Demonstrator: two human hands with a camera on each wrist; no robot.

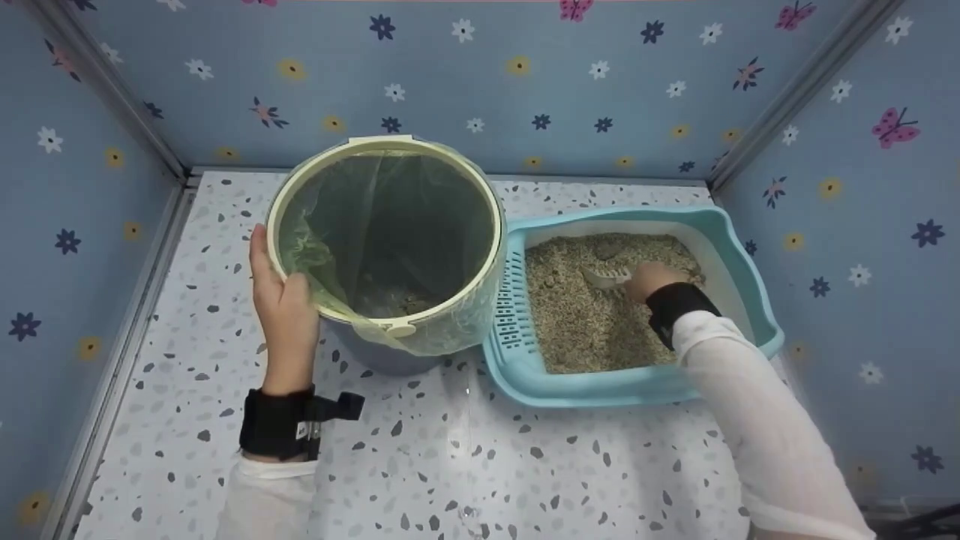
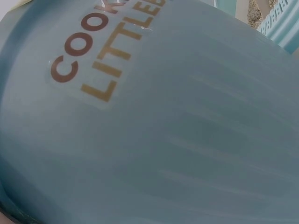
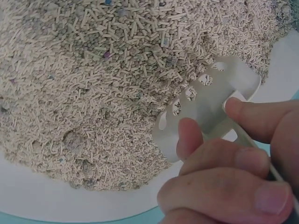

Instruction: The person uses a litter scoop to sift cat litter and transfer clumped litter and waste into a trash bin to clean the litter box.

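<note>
The right hand [image 3: 233,172], its grip curled round the handle of a slotted litter scoop [image 3: 205,105], holds the blade at the edge of the pellet litter [image 3: 93,84] in the turquoise litter tray [image 1: 517,375]. Just left of it, the left hand [image 1: 283,315] clasps the rim of the bag-lined bin [image 1: 386,247] on the speckled surface [image 1: 450,465]. Best to keep the scoop shallow and level, I judge, so loose pellets sift through the slots.

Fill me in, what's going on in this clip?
A person is working over a cat litter box. The right hand grips a pale slotted scoop with its blade in the litter. The left hand holds the rim of a bag-lined bin standing right beside the box on the speckled table. There is a little debris at the bottom of the bin liner.
</note>
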